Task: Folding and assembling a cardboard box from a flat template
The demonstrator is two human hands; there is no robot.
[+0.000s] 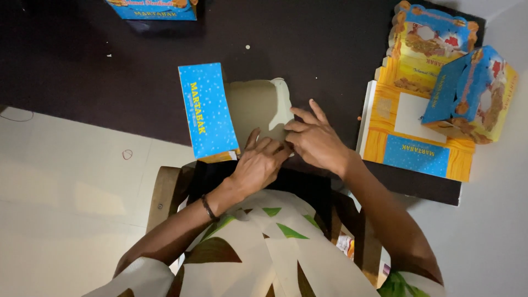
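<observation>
A partly folded cardboard box [220,110] lies on a dark mat [110,66] in front of me, with a blue starry side panel raised at its left and a plain brown inside showing. My left hand [258,162] presses on the box's near edge. My right hand [313,137] lies beside it, fingers pinching a pale flap [283,104] at the box's right. Both hands touch the cardboard and meet over the fold.
A stack of flat yellow and blue box blanks [412,137] lies at the right, with a folded box [473,93] on top. Another blue box [154,8] sits at the top edge. Pale floor tiles [66,181] lie left of the mat. I sit on a wooden stool [165,192].
</observation>
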